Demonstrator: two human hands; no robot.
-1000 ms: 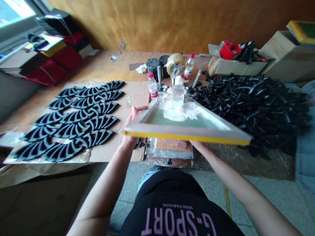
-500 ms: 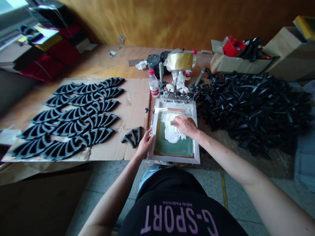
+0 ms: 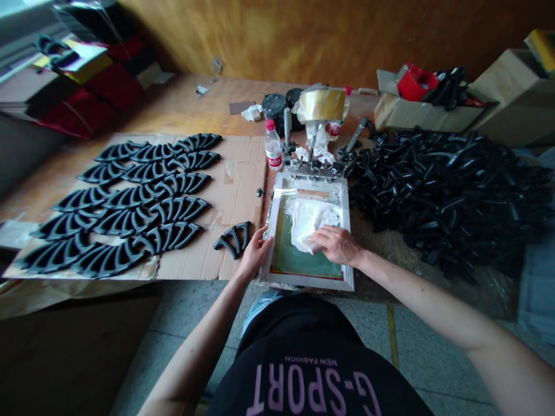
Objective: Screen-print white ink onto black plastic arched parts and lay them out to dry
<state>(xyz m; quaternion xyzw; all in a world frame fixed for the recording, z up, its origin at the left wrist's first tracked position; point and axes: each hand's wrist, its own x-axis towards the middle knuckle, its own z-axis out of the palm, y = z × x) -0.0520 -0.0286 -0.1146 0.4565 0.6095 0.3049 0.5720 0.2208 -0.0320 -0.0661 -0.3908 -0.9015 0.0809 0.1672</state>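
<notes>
Right hand at the paste's near right edge, left hand on the frame's left side.
The paste point(image 3: 303, 222) lies white on the green mesh point(image 3: 299, 264), ahead and to the left of the right hand point(image 3: 338, 244), which is much the nearer of the two. That hand's fingers are together on a scraper point(image 3: 315, 246), mostly covered, so its shape is hard to make out. The frame point(image 3: 307, 282) lies flat in front of the person, its long axis running away from the body. The left hand point(image 3: 256, 251) is closed on its left rail, well apart from the paste. Just left of that hand, a curved black piece point(image 3: 233, 233) rests on the cardboard point(image 3: 240, 196).
</notes>
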